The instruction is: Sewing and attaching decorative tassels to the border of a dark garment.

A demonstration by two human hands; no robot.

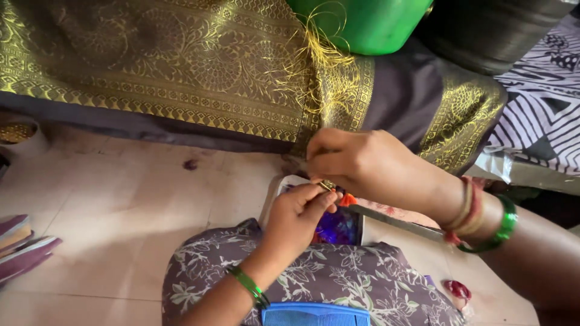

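Note:
My left hand (pixel 297 217) pinches a small gold-coloured bit at its fingertips, just below the edge of a dark cloth with a wide gold woven border (pixel 181 72). My right hand (pixel 368 166) is closed over the same spot, fingers bunched on the cloth's hem, where loose gold threads (pixel 320 54) hang down. The two hands touch. A small orange piece (pixel 347 199) shows between them. What the right fingers grip is partly hidden.
A green tub (pixel 368 24) stands on the cloth at the top. A shiny purple-blue packet (pixel 337 228) lies under the hands. A blue comb (pixel 314 315) rests on my floral lap. Folded fabric (pixel 21 247) lies at left; black-and-white patterned cloth (pixel 544 115) at right.

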